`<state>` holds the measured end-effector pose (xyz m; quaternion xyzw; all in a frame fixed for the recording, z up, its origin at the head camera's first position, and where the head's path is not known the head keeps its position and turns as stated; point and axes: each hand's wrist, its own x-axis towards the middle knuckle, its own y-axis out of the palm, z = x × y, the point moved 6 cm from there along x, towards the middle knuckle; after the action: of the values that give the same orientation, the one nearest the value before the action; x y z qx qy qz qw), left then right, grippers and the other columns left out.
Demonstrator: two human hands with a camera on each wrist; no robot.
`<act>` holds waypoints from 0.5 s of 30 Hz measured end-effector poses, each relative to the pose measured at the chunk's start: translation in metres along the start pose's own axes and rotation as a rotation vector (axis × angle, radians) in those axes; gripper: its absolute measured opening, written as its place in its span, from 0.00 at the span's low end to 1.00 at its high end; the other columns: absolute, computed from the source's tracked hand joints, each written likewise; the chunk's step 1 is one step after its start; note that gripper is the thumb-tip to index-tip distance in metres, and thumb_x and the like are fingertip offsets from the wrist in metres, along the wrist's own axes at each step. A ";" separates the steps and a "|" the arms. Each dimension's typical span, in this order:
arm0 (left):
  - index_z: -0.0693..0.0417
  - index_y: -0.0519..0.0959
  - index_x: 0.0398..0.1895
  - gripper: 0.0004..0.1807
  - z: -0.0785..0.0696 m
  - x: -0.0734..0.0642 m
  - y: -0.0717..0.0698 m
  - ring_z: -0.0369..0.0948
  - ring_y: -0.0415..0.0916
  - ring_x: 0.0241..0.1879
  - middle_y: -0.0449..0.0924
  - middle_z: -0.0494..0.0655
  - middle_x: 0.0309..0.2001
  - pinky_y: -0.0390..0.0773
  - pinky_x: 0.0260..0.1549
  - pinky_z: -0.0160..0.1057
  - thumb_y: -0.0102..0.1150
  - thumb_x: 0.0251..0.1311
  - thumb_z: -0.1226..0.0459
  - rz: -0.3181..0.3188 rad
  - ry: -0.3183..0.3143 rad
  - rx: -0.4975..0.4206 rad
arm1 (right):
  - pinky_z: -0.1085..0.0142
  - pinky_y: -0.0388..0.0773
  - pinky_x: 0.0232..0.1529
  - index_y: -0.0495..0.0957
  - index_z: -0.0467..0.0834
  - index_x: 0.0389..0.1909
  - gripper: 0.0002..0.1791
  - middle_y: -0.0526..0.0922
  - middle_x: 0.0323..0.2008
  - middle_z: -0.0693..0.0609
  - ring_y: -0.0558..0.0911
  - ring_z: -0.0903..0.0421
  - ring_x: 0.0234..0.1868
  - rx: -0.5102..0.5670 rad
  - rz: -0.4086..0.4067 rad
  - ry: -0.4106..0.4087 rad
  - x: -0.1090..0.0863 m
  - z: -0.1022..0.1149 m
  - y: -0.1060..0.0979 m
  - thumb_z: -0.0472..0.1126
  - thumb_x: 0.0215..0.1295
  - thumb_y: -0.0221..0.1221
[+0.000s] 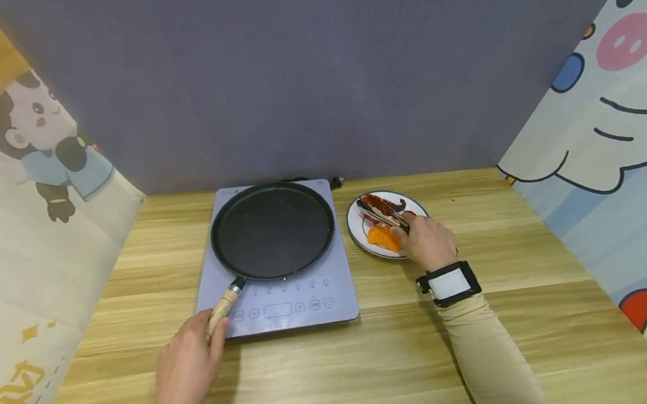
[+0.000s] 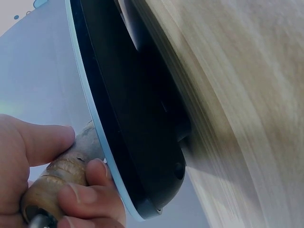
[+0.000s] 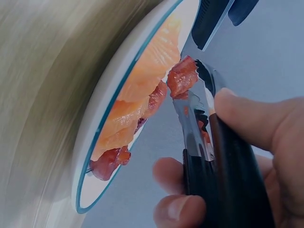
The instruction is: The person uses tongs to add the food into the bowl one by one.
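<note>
My left hand (image 1: 187, 365) grips the wooden handle (image 1: 223, 309) of a flat black pan (image 1: 273, 230), which sits on a grey induction cooktop (image 1: 286, 314). In the left wrist view, thumb and fingers wrap around that handle (image 2: 59, 175). Over a white plate (image 1: 360, 240) to the right, my right hand (image 1: 429, 242) holds black-handled metal tongs (image 3: 194, 128). Their tips pinch a reddish-brown piece of meat (image 3: 183, 77). Orange slices that look like salmon (image 3: 149, 61) lie on the plate, with another dark red piece (image 3: 107, 164) near the rim.
The wooden table (image 1: 313, 378) runs up to a grey back panel (image 1: 315, 77). A black plug (image 1: 336, 183) lies behind the cooktop. Cartoon-printed panels stand at the left (image 1: 17, 248) and the right (image 1: 601, 220).
</note>
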<state>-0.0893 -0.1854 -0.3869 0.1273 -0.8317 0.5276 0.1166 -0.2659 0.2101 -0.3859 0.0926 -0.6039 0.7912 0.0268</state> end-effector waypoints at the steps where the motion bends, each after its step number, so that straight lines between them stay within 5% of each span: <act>1: 0.67 0.78 0.39 0.14 0.000 0.000 0.000 0.40 0.64 0.17 0.72 0.49 0.23 0.61 0.12 0.38 0.62 0.61 0.62 0.002 -0.002 0.001 | 0.48 0.72 0.21 0.78 0.41 0.53 0.24 0.82 0.36 0.36 0.81 0.39 0.31 0.002 -0.004 -0.002 0.000 0.000 0.000 0.55 0.65 0.58; 15: 0.68 0.78 0.39 0.15 -0.001 -0.001 0.000 0.40 0.65 0.17 0.72 0.49 0.23 0.62 0.12 0.39 0.62 0.60 0.62 -0.018 0.008 -0.002 | 0.54 0.68 0.14 0.76 0.42 0.56 0.28 0.83 0.35 0.38 0.78 0.45 0.21 0.030 -0.134 -0.068 -0.001 0.013 -0.005 0.57 0.63 0.60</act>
<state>-0.0888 -0.1848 -0.3871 0.1326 -0.8306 0.5263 0.1248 -0.2626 0.1989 -0.3780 0.1600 -0.5849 0.7931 0.0581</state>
